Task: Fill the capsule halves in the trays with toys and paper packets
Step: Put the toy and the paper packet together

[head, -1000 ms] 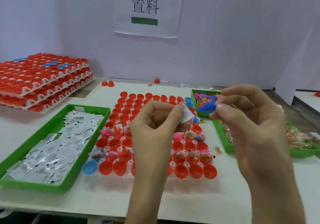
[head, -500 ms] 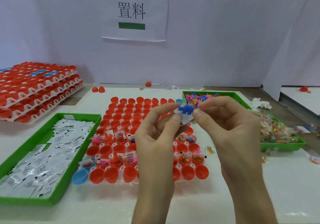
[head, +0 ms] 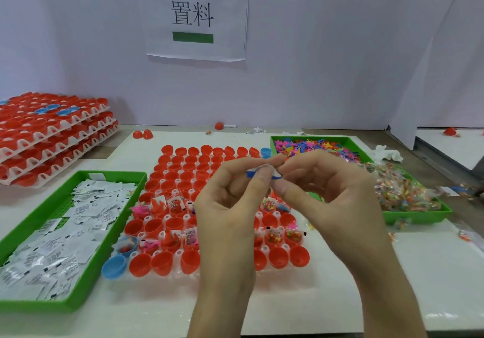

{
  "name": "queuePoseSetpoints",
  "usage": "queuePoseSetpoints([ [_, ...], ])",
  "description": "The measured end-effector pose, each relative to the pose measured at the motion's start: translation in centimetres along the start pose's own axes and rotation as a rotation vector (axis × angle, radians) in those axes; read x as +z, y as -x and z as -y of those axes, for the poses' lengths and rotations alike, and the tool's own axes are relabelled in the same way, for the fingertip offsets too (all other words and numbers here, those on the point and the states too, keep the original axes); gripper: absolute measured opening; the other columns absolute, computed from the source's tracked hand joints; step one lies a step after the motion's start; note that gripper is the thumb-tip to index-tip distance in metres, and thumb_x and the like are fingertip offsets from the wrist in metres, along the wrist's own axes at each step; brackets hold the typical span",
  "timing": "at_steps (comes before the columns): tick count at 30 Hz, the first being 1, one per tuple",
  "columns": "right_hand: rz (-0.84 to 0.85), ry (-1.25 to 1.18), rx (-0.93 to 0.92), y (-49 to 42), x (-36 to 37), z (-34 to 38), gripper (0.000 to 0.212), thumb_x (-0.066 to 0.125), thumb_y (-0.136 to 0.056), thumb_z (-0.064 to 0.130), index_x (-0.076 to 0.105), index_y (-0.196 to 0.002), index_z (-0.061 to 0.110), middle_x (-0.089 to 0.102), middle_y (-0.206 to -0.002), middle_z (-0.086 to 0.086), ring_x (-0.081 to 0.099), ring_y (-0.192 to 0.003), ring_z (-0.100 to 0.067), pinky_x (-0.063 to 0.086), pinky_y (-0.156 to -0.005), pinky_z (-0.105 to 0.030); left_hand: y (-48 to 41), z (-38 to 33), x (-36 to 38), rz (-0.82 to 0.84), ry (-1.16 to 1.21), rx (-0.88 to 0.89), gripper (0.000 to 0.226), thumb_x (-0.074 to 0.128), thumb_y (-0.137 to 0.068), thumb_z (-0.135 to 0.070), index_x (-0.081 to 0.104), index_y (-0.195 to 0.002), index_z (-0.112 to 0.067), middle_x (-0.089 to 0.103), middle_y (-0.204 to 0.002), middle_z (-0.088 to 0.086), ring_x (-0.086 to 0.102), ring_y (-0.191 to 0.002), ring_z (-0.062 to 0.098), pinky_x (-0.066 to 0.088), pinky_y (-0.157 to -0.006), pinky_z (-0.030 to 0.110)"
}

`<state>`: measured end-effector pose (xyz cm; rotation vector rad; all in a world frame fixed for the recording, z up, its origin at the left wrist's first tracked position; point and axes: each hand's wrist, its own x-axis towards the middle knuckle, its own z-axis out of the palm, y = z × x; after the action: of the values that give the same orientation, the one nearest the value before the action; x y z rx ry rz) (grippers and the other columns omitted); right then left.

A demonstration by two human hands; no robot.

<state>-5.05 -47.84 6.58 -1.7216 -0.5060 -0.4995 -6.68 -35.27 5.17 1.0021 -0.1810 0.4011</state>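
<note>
- Toy (head: 250,174), small and blue, pressed against a white paper packet (head: 275,173), mostly hidden by the fingertips.
- Fingers of the left hand (head: 227,206) and right hand (head: 332,193) are curled, pinching both together; red capsule halves (head: 183,178) lie below them.

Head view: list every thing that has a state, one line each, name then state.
Left hand, pinches the blue toy and paper packet.
Right hand, pinches the blue toy's other end.
Blue toy, held aloft between both hands.
Capsule tray, partly filled; back rows empty.
Left green tray, covered with loose packets.
Right green tray, holds loose toys and bagged toys.
Tray stack, loaded with red halves.
</note>
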Motion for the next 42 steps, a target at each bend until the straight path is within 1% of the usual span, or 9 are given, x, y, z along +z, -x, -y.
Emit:
queuePoseSetpoints([
  [6, -0.402, 0.343, 0.225, -0.2, -5.2, -6.6, 0.022, 0.074, -0.085, 0.008, 0.074, -0.085, 0.031, 0.073, -0.079, 0.012, 0.067, -0.076, -0.004, 0.053, -0.071, -0.018, -0.5, -0.4, -1.3, -0.005, -0.149, -0.030, 0.022, 0.085, -0.061, -0.036, 0.082, -0.083, -0.032, 0.078, -0.086, -0.002, 0.073, -0.087, 0.012, 0.056, -0.074, 0.018],
  [12, -0.318, 0.580, 0.560, 0.9, -7.4, -12.3, 0.023, 0.080, -0.083, 0.017, 0.076, -0.105, 0.018, 0.071, -0.090, 0.002, 0.063, -0.082, -0.017, 0.046, -0.075, -0.030, -0.7, -0.4, -2.0, -0.006, -0.200, -0.056, 0.029, 0.080, -0.057, -0.043, 0.081, -0.084, -0.034, 0.077, -0.084, -0.003, 0.073, -0.084, 0.014, 0.056, -0.071, 0.017],
  [16, -0.384, 0.582, 0.516, 0.9, -6.8, -12.4, 0.017, 0.077, -0.083, 0.012, 0.075, -0.079, 0.028, 0.069, -0.076, 0.014, 0.062, -0.074, -0.003, 0.045, -0.063, -0.024, -0.8, -0.3, -2.3, -0.031, -0.217, -0.059, 0.034, 0.081, -0.054, -0.044, 0.079, -0.087, -0.033, 0.074, -0.080, -0.002, 0.073, -0.085, 0.017, 0.056, -0.073, 0.018],
  [20, -0.391, 0.546, 0.502, 0.8, -6.8, -12.0, 0.017, 0.073, -0.087, 0.016, 0.070, -0.080, 0.031, 0.070, -0.081, 0.011, 0.066, -0.084, -0.017, 0.048, -0.073, -0.032, -0.8, -0.3, -2.3, -0.032, -0.202, -0.053, 0.026, 0.082, -0.054, -0.042, 0.077, -0.077, -0.032, 0.074, -0.076, -0.001, 0.072, -0.080, 0.016, 0.056, -0.074, 0.019],
  [24, -0.273, 0.576, 0.560, 0.8, -6.3, -11.1, 0.010, 0.078, -0.082, 0.041, 0.070, -0.078, 0.036, 0.069, -0.083, 0.014, 0.063, -0.091, -0.018, 0.050, -0.088, -0.048, -0.9, -0.3, -2.3, -0.017, -0.210, -0.058, 0.024, 0.082, -0.054, -0.041, 0.076, -0.075, -0.030, 0.073, -0.076, 0.001, 0.071, -0.080, 0.017, 0.056, -0.074, 0.019],
  [28, -0.243, 0.608, 0.603, 0.7, -6.2, -10.7, 0.012, 0.080, -0.079, 0.038, 0.070, -0.073, 0.037, 0.071, -0.090, 0.009, 0.062, -0.099, -0.023, 0.046, -0.095, -0.055, -1.0, -0.3, -2.3, -0.010, -0.212, -0.064, 0.026, 0.083, -0.054, -0.040, 0.076, -0.075, -0.027, 0.074, -0.080, 0.005, 0.071, -0.083, 0.020, 0.057, -0.076, 0.021],
  [33, -0.205, 0.632, 0.613, 0.6, -6.2, -10.7, 0.011, 0.080, -0.080, 0.039, 0.069, -0.080, 0.040, 0.069, -0.093, 0.007, 0.059, -0.104, -0.025, 0.046, -0.095, -0.054, -1.1, -0.2, -2.6, 0.002, -0.220, -0.066, 0.025, 0.082, -0.055, -0.040, 0.076, -0.074, -0.026, 0.072, -0.078, 0.002, 0.069, -0.080, 0.017, 0.058, -0.076, 0.022],
  [37, -0.292, 0.583, 0.584, 0.7, -6.2, -11.2, 0.020, 0.084, -0.076, 0.031, 0.066, -0.069, 0.037, 0.066, -0.079, 0.014, 0.061, -0.088, -0.020, 0.049, -0.089, -0.052, -1.1, -0.1, -2.7, 0.006, -0.232, -0.068, 0.024, 0.082, -0.055, -0.040, 0.074, -0.074, -0.027, 0.072, -0.078, 0.001, 0.068, -0.081, 0.017, 0.058, -0.076, 0.022],
  [42, -0.464, 0.451, 0.363, 0.7, -6.6, -11.1, 0.016, 0.081, -0.080, 0.019, 0.070, -0.078, 0.030, 0.071, -0.082, 0.007, 0.067, -0.084, -0.022, 0.055, -0.075, -0.038, -1.1, 0.1, -3.0, 0.050, -0.257, -0.073, 0.025, 0.088, -0.053, -0.037, 0.073, -0.070, -0.029, 0.071, -0.076, -0.004, 0.068, -0.079, 0.012, 0.054, -0.073, 0.017],
])
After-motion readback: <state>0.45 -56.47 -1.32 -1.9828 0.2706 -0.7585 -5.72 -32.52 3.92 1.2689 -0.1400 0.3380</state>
